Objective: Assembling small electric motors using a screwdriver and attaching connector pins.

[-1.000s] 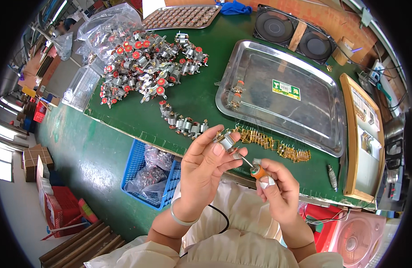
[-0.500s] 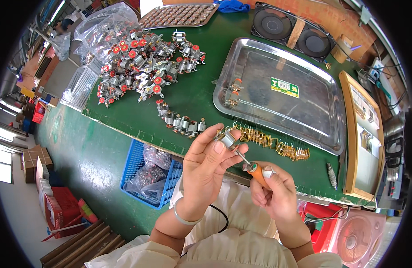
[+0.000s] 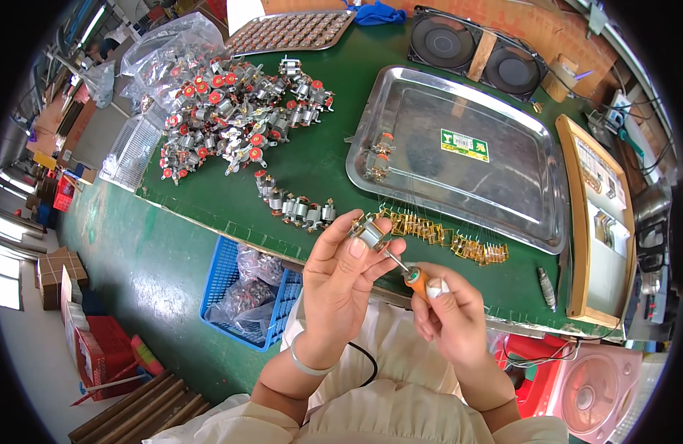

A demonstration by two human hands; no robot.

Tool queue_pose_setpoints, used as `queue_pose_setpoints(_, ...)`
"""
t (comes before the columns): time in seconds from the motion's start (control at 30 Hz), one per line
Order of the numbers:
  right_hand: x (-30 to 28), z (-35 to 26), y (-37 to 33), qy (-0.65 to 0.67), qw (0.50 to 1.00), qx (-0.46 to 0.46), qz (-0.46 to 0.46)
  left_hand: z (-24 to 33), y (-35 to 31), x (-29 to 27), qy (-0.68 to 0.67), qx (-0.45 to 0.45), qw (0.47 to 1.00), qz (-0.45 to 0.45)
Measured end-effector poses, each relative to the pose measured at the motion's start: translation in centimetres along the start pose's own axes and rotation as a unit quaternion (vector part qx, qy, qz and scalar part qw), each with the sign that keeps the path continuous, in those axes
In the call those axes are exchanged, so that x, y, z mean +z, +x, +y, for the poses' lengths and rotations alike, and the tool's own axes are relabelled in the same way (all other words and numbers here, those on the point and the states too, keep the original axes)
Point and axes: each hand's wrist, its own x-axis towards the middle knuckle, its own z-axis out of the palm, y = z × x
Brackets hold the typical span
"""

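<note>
Green worktop [image 3: 208,244]: steel tray [image 3: 423,96] (green-yellow rectangular label [image 3: 465,145] near its centre). Below tray, left hand [image 3: 341,285] fingers clamped on small motor [image 3: 368,232]; right hand [image 3: 448,314] grips orange-handled screwdriver [image 3: 414,277].

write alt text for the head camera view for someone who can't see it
Over a green workbench, the left hand holds a small metal motor while the right hand applies an orange-handled screwdriver. Behind lie a pile of similar motors, brass terminals and a steel tray.

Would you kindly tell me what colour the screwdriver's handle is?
Orange: the screwdriver's handle shows in the right hand, seen in the head view.
</note>
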Motion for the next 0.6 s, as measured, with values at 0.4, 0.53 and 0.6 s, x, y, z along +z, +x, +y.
queue_pose_setpoints(0.4,-0.1,-0.1,0.7,-0.476,0.809,-0.340,0.056,-0.2,-0.1,0.1,0.015,0.029,0.999,-0.026)
queue_pose_setpoints(0.53,0.5,-0.9,0.8,-0.490,0.798,-0.339,0.095,0.1,-0.2,0.1,0.020,0.022,0.999,-0.019)
queue_pose_setpoints(0.6,-0.1,-0.6,0.6,-0.324,0.927,-0.188,0.020,0.2,-0.1,0.0,0.023,0.020,0.999,-0.021)
